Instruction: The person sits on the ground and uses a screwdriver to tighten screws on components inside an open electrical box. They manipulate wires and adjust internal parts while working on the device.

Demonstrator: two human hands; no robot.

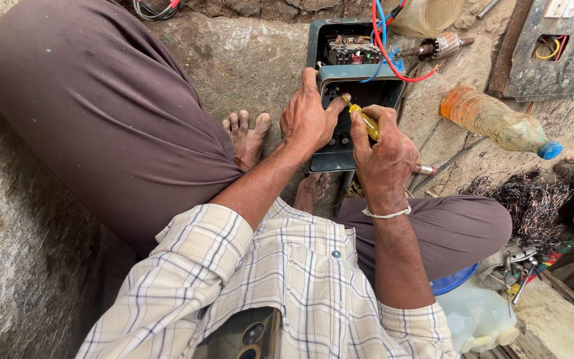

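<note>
A dark grey electrical box (360, 83) lies open on the stone floor between my feet, with red and blue wires (383, 46) running out of its far half. My left hand (307, 119) rests on the box's near half, fingers gripping its edge and thumb by the opening. My right hand (383, 156) is closed around a yellow-handled screwdriver (365, 121) whose tip points into the box's near compartment. A white band circles my right wrist.
A plastic bottle with orange liquid and a blue cap (496, 123) lies to the right. A motor armature (436, 48) and a metal panel (553, 46) sit at the top right. A tangle of copper wire (526, 199) and a white jug (476, 316) are at the right.
</note>
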